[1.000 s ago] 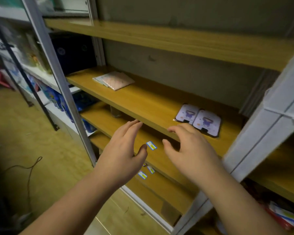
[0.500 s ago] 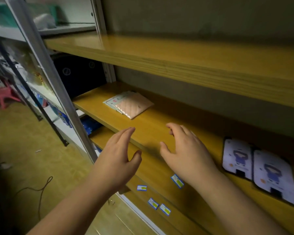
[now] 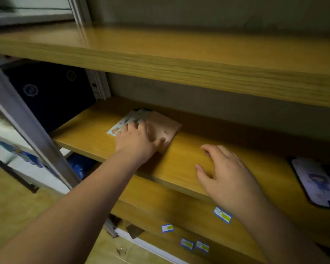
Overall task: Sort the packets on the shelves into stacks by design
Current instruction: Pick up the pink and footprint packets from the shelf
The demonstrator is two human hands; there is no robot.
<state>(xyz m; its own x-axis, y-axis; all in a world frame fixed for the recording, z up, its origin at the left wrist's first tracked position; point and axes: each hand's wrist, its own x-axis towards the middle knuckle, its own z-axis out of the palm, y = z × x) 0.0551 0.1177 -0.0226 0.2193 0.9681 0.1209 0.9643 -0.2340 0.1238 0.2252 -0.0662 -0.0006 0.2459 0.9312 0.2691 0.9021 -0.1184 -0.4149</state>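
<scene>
A small pile of flat packets lies at the left of the middle wooden shelf (image 3: 181, 164): a pink packet (image 3: 164, 126) on top, pale printed packets (image 3: 122, 122) sticking out beneath it to the left. My left hand (image 3: 137, 141) lies flat on this pile, fingers spread over the packets and thumb against the pink one's near corner. My right hand (image 3: 225, 174) hovers over the shelf's front edge to the right, fingers apart, holding nothing. Two lilac packets with a dark figure (image 3: 316, 183) lie at the shelf's far right.
Another wooden shelf (image 3: 179, 61) hangs close above. A grey metal upright (image 3: 27, 126) stands at the left. Small blue-and-yellow labels (image 3: 222, 215) are stuck on the lower shelf edges. A dark box (image 3: 46, 92) sits behind the upright, with blue goods below it.
The view has moved closer and to the left. My left hand reached forward and came down on the pink packet pile; my right hand stayed open near the shelf's front edge.
</scene>
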